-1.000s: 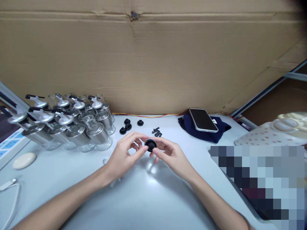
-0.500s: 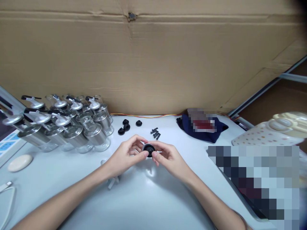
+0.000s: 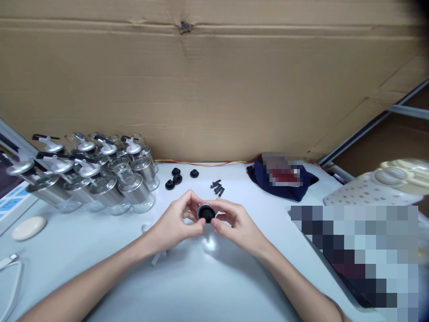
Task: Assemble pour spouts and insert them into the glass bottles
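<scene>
Both of my hands hold one round bottle cap [image 3: 206, 213] over the middle of the table, its silver rim around a black rubber stopper that faces me. My left hand [image 3: 181, 219] pinches its left side between thumb and fingers. On the other side, my right hand [image 3: 236, 221] grips the rim, thumb at the lower edge. Beyond my hands lie several loose black rubber stoppers [image 3: 177, 179] and a small pile of black strip-like pieces [image 3: 217, 188]. Partly hidden under my left forearm are whitish and clear small parts [image 3: 159, 257].
Several glass bottles with metal sleeves [image 3: 130, 191], most topped with pourers, crowd the left. A cream oval object [image 3: 28, 228] and a white cable [image 3: 16, 273] lie nearer me. On the right are dark blue cloth [image 3: 298, 190] and a dotted container [image 3: 355, 188]. Cardboard [image 3: 214, 89] walls the back.
The cap has tilted slightly in my fingers and shifted a little left. My thumbs have moved lower along its edge. Both hands keep their grip.
</scene>
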`<action>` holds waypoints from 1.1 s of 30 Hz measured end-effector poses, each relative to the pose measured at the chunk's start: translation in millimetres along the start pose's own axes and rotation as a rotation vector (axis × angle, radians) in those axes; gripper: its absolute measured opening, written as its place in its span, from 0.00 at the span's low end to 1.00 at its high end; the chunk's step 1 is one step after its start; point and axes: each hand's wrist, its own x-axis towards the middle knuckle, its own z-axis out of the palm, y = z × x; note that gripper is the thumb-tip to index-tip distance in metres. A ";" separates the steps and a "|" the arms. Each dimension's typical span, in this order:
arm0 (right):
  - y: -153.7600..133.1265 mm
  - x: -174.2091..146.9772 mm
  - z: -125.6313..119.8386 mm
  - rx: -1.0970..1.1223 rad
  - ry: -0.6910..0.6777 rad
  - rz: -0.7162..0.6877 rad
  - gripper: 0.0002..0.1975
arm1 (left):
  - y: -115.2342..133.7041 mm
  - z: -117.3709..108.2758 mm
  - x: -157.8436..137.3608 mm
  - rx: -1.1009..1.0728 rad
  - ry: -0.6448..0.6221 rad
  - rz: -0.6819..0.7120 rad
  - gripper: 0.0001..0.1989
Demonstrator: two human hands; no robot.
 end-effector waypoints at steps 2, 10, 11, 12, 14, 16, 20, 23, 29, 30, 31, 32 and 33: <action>-0.3 0.1 0.1 -0.006 -0.002 -0.007 0.15 | 0.0 0.8 0.1 -0.002 0.000 -0.012 0.10; -0.9 -0.1 1.2 -0.025 -0.008 -0.045 0.15 | 0.9 2.7 -1.8 0.036 0.017 0.022 0.10; -1.1 0.0 1.2 -0.034 -0.006 -0.048 0.15 | 0.1 2.8 -1.9 0.037 0.017 0.030 0.09; -1.3 0.0 1.2 -0.044 -0.005 -0.052 0.15 | -1.0 2.8 -1.9 0.037 0.014 0.036 0.09; -1.7 0.0 1.2 -0.065 0.000 -0.061 0.15 | -3.0 2.8 -1.8 0.037 0.005 0.046 0.09; -1.9 0.0 1.2 -0.082 0.004 -0.070 0.15 | -4.6 2.6 -1.6 0.039 0.000 0.047 0.09; -1.3 -0.2 1.1 -0.105 -0.001 -0.078 0.16 | -5.4 2.2 -1.6 0.038 0.002 0.036 0.10; -0.4 -0.5 0.7 -0.117 0.000 -0.077 0.16 | -4.7 2.1 -1.8 0.035 0.003 0.026 0.09; 0.3 -1.6 0.3 -0.108 0.011 -0.084 0.16 | -5.3 3.1 -2.4 0.044 0.006 0.036 0.10; 0.4 -1.7 0.3 -0.106 0.012 -0.085 0.16 | -5.6 3.2 -2.4 0.050 0.008 0.040 0.10; 0.5 -1.8 0.4 -0.104 0.014 -0.088 0.16 | -5.9 3.4 -2.5 0.054 0.011 0.044 0.09; 0.6 -1.9 0.5 -0.104 0.016 -0.090 0.16 | -6.0 3.7 -2.5 0.057 0.015 0.048 0.09; 0.9 -1.9 0.8 -0.106 0.021 -0.094 0.15 | -6.1 4.0 -2.4 0.057 0.019 0.051 0.09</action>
